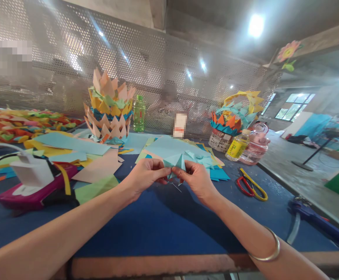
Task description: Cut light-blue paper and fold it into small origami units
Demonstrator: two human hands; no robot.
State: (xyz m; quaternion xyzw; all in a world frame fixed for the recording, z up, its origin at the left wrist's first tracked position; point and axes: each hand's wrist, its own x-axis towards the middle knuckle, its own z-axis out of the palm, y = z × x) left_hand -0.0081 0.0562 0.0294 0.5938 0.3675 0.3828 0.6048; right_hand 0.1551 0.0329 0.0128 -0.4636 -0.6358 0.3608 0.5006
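Note:
Between my two hands is a folded piece of light blue paper (pixel 174 163) with pointed tips, held above the dark blue table (pixel 146 233). My left hand (pixel 150 173) pinches its left side, thumb toward the middle. On the right side my right hand (pixel 194 177) pinches it too, the thumbs almost meeting. Just behind the hands lie light blue paper sheets (pixel 163 147) and several small folded light blue pieces (pixel 200 157). Some fingertips are hidden behind the paper.
Yellow-and-red scissors (pixel 251 186) and a blue glue gun (pixel 318 219) lie on the right. A magenta power strip (pixel 37 192) with a white charger (pixel 30 169) sits left. Behind stand a folded-paper basket (pixel 108 112), a green bottle (pixel 139 112) and a yellow-labelled bottle (pixel 238 146).

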